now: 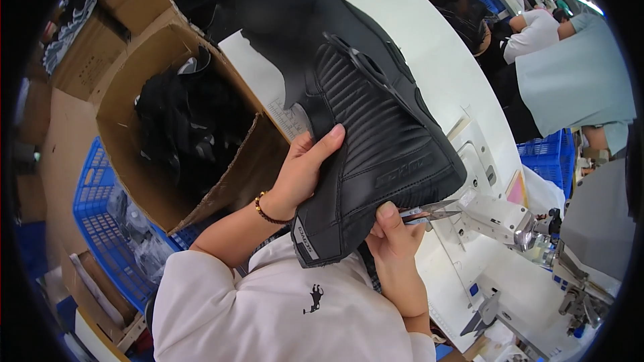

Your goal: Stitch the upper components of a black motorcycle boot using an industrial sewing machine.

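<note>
A black, leather-like boot upper [369, 141] with a ribbed, padded panel and a pull loop hangs in front of me, above the white table. My left hand [305, 171] is closed on its left edge, thumb on top and fingers hidden beneath. At its lower right edge, my right hand [396, 231] pinches the material with the thumb. That same hand holds small scissors [436, 215], their blades pointing right and slightly apart. Close to the blade tips is the white sewing machine [500, 220].
An open cardboard box [134, 154] of black pieces stands left, beside a blue crate [100, 194] with plastic bags. Beyond the upper lies the white tabletop [402, 10]. Metal machine parts [570, 295] jut out at the lower right. Another person [570, 77] is at the right.
</note>
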Tool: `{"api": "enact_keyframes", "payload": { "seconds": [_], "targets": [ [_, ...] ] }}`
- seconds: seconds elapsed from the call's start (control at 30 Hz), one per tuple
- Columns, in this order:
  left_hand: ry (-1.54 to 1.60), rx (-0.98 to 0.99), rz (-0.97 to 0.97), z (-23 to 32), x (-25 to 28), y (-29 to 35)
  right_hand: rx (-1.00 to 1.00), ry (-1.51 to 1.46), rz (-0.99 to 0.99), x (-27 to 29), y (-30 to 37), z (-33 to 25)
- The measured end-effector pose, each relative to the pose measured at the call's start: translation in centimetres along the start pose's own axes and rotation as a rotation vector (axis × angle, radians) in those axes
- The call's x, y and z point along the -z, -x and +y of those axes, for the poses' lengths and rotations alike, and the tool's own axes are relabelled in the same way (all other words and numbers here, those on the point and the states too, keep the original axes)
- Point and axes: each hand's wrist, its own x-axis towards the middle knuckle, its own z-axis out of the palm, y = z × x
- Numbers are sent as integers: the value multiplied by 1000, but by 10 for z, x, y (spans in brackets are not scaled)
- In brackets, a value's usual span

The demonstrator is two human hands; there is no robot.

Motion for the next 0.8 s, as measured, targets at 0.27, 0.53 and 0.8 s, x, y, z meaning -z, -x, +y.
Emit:
{"api": "enact_keyframes", "payload": {
  "seconds": [0.27,0.53,0.8],
  "targets": [
    [-29,-11,1,0,-19,1,189,97,-5,9,-3,-22],
    [-1253,-1210,-90,47,-2,9,44,111,-19,-24,-27,-103],
    [-1695,-1604,-183,103,-95,-25,222,245,-302,-57,-61,-143]
  ]
}}
